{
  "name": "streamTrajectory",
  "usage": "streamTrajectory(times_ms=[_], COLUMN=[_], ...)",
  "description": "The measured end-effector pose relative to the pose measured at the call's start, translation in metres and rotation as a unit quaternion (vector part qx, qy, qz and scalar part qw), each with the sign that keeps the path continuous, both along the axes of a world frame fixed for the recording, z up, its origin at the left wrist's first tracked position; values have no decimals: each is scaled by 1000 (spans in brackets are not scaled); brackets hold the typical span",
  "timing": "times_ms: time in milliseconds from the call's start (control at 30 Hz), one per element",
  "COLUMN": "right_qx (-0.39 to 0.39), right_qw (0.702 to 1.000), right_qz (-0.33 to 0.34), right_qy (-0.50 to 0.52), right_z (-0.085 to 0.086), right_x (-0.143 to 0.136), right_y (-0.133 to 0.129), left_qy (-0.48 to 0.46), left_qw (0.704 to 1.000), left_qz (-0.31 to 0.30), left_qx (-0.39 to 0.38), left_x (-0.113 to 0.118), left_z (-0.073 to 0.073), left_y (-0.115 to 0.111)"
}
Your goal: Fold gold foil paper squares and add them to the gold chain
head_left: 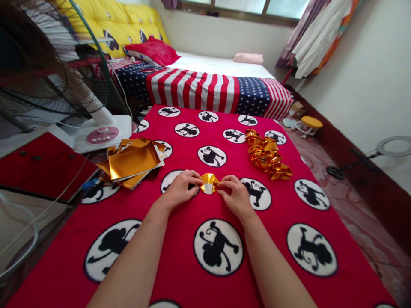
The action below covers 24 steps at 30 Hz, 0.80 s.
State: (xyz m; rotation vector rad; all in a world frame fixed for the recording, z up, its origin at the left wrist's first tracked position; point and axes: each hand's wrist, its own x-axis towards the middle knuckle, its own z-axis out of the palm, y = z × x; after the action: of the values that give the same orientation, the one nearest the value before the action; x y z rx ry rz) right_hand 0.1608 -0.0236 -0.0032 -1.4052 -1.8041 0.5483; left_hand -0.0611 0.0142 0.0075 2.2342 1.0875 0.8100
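A small folded piece of gold foil paper (209, 179), with a white patch facing me, is held between my two hands over the red cloth. My left hand (183, 187) pinches its left edge with thumb and fingers. On the other side, my right hand (235, 193) grips the right edge the same way. Left of my hands lies a loose stack of flat gold foil sheets (135, 160), some showing white borders. Several folded gold foil pieces (266, 154) sit in a row to the right, farther back.
The red cloth with monkey prints (180, 265) covers the table. An electric fan (102, 128) stands at the left beside a red-topped cabinet (41, 164). Behind is a bed (205, 87) with a flag-patterned cover. A yellow stool (311, 122) and ring light (394, 145) are at the right.
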Motion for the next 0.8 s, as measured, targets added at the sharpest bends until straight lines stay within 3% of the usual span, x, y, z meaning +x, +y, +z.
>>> streamTrajectory(times_ms=[467,800], right_qx=[59,45], right_qw=[996,998], right_qz=[58,33], right_qy=[-16,-43], right_z=[2,1], right_x=[2,2], right_y=[-3,-1], left_qy=[-47,-29], left_qw=[998,998], left_qz=[27,37], left_qx=[35,45], left_x=[2,4], left_z=[-10,-9], left_y=[0,0])
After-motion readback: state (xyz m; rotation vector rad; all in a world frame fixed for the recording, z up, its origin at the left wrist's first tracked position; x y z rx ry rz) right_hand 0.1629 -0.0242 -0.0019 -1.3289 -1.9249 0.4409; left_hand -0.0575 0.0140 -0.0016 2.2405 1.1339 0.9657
